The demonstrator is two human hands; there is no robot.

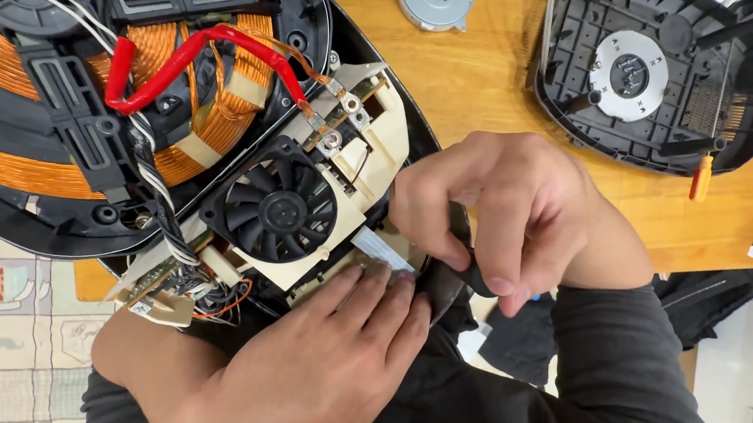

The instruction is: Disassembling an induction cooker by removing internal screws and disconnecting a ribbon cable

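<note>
Cream-coloured circuit board (357, 163) near edge | left hand (317, 354) flat, fingers extended, pressing white ribbon cable (383, 248) steady | right hand (514, 210) pinching black casing rim (455, 267) | black fan (280, 208) beside cable | copper induction coil (21, 116) beyond | second black housing (659, 72) far on wooden table (478, 79)

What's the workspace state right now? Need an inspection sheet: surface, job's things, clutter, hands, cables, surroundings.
Surface: wooden table, partly covered by a patterned mat at lower left.
Job's things: opened appliance showing a copper coil, a black fan in a cream frame, and a white ribbon cable.
Clutter: second black housing at upper right, round metal part, orange-handled tool.
Hands: left hand with fingertips pressed by the ribbon cable; right hand pinching the black edge of the casing.
Cables: thick red lead looped over the coil; twisted black-and-white bundle.
Surroundings: black bag, pale floor.
</note>
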